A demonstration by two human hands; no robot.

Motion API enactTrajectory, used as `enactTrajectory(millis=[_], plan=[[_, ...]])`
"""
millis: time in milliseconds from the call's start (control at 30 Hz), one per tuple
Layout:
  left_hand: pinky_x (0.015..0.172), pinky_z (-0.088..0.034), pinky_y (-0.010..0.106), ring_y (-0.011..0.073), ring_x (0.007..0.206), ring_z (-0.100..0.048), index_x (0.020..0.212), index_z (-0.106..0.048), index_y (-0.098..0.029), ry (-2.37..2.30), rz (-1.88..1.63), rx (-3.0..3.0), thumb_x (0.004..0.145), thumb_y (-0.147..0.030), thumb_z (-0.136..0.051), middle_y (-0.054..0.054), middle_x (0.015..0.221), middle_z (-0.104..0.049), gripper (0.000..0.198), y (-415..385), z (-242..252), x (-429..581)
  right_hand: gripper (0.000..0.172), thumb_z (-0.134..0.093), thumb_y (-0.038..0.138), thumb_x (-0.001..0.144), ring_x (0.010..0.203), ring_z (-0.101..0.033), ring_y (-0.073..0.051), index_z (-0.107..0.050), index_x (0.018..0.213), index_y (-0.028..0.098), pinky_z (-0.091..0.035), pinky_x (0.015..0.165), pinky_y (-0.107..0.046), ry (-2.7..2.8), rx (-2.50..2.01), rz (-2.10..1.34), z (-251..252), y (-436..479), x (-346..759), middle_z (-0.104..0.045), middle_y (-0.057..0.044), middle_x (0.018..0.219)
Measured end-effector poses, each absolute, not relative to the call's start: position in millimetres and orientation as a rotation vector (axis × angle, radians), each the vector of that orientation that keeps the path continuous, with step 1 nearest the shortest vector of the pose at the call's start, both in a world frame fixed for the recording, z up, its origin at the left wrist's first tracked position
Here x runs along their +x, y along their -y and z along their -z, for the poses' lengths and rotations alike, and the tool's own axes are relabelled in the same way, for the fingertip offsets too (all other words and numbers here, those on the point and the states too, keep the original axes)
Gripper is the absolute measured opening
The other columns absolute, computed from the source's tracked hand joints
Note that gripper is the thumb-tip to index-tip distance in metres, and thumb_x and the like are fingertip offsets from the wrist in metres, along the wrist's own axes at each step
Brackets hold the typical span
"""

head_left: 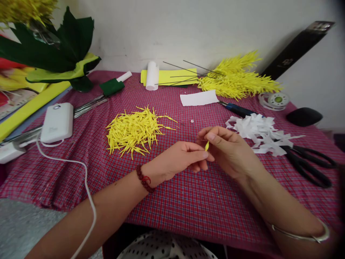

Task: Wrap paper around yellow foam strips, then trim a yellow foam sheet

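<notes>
Between my two hands is a small twisted yellow paper piece [207,146], its ends pinched by my fingertips. My left hand [185,156] closes thumb and fingers on its lower end. From the other side, my right hand [229,149] pinches the upper end between thumb and forefinger. Left of my hands lies a loose pile of similar twisted yellow pieces [132,131]. A heap of cut white paper strips [256,131] sits beyond my right hand, with black-handled scissors [304,162] partly under it.
Yellow fringed stems [237,79] on dark wires lie at the back right, near a white paper strip [199,98] and a utility knife [237,109]. A white roll [152,76] rests on yellow paper [178,76]. The power bank's [57,122] white cable [86,176] crosses my left forearm.
</notes>
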State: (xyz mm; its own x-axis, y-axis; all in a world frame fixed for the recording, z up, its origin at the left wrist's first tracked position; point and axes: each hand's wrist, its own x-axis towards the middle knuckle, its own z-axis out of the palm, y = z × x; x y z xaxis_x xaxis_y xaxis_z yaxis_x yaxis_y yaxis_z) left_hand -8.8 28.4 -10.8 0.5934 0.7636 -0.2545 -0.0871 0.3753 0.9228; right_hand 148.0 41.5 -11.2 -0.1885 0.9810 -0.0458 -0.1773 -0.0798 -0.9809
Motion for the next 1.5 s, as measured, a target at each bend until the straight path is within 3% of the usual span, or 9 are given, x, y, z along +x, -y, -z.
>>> enactTrajectory(millis=[200,300,400,600,800,933,1067,1333,1500], plan=[[0.057,-0.039,0.02,0.0057,0.055,-0.051,0.078,-0.067,-0.013,-0.77,-0.62,1.083,0.086,-0.022,-0.054,-0.001,0.063,-0.059,0.017,-27,7,-8,0.025,-0.076,0.039,0.069,0.07,-0.055,-0.012,-0.06,0.062,0.022,-0.044,0.054,-0.023,1.147,-1.017,-1.473,10,-42,146,-0.061,0.0,0.083],[0.056,-0.04,0.02,0.0055,0.054,-0.05,0.079,-0.065,-0.013,-0.741,-0.682,1.021,0.087,-0.023,-0.053,-0.001,0.063,-0.058,0.017,-28,10,-8,0.024,-0.067,0.047,0.077,0.071,-0.059,-0.013,-0.067,0.082,0.024,-0.049,0.061,-0.028,1.236,-0.962,-1.561,9,-39,145,-0.064,-0.001,0.083],[0.054,-0.039,0.02,0.0054,0.051,-0.048,0.082,-0.062,-0.015,-0.72,-0.761,0.921,0.086,-0.027,-0.054,-0.002,0.063,-0.057,0.015,-29,13,-7,0.023,-0.057,0.043,0.087,0.059,-0.058,-0.014,-0.066,0.096,0.024,-0.049,0.062,-0.031,1.37,-0.878,-1.638,11,-36,144,-0.061,0.002,0.065],[0.051,-0.034,0.022,0.0069,0.051,-0.045,0.067,-0.058,-0.015,-0.912,-0.66,1.229,0.082,-0.045,-0.057,-0.002,0.06,-0.052,0.033,-29,2,-14,0.02,-0.059,0.039,0.086,0.056,-0.051,-0.012,-0.061,0.074,0.023,-0.042,0.055,-0.027,1.557,-1.008,-1.325,10,-38,147,-0.056,0.003,0.06],[0.045,-0.014,0.027,0.0064,0.044,-0.021,0.046,-0.03,-0.019,-1.21,-0.71,1.677,0.081,-0.062,-0.049,-0.006,0.047,-0.024,0.058,-31,-6,-20,0.025,-0.06,0.028,0.082,0.051,-0.043,-0.011,-0.053,0.06,0.021,-0.031,0.048,-0.026,1.936,-1.104,-0.909,5,-35,145,-0.05,0.004,0.054],[0.043,-0.017,0.027,0.0066,0.041,-0.023,0.044,-0.03,-0.02,-1.144,-0.682,1.625,0.086,-0.062,-0.041,-0.006,0.044,-0.025,0.06,-34,1,-20,0.019,-0.061,0.024,0.082,0.053,-0.05,-0.011,-0.057,0.063,0.022,-0.035,0.051,-0.025,2.071,-0.994,-0.851,9,-34,143,-0.059,0.004,0.059],[0.047,-0.028,0.024,0.0069,0.042,-0.035,0.046,-0.042,-0.018,-0.94,-0.683,1.533,0.09,-0.056,-0.038,-0.004,0.043,-0.039,0.058,-35,7,-20,0.023,-0.059,0.03,0.086,0.058,-0.058,-0.012,-0.061,0.064,0.022,-0.04,0.055,-0.026,2.108,-0.963,-0.908,7,-34,144,-0.068,0.001,0.065],[0.051,-0.034,0.023,0.0069,0.045,-0.041,0.047,-0.046,-0.017,-0.901,-0.863,1.277,0.089,-0.053,-0.042,-0.003,0.044,-0.043,0.056,-39,11,-18,0.034,-0.041,0.038,0.095,0.054,-0.048,-0.013,-0.05,0.065,0.023,-0.037,0.052,-0.027,2.007,-1.057,-0.889,0,-34,147,-0.051,0.002,0.058],[0.05,-0.035,0.023,0.0067,0.043,-0.04,0.045,-0.046,-0.017,-0.927,-0.897,1.262,0.088,-0.057,-0.043,-0.004,0.042,-0.042,0.059,-41,12,-19,0.034,-0.036,0.039,0.095,0.058,-0.049,-0.014,-0.048,0.067,0.023,-0.038,0.055,-0.029,1.987,-1.093,-0.901,2,-35,148,-0.051,0.0,0.062]])
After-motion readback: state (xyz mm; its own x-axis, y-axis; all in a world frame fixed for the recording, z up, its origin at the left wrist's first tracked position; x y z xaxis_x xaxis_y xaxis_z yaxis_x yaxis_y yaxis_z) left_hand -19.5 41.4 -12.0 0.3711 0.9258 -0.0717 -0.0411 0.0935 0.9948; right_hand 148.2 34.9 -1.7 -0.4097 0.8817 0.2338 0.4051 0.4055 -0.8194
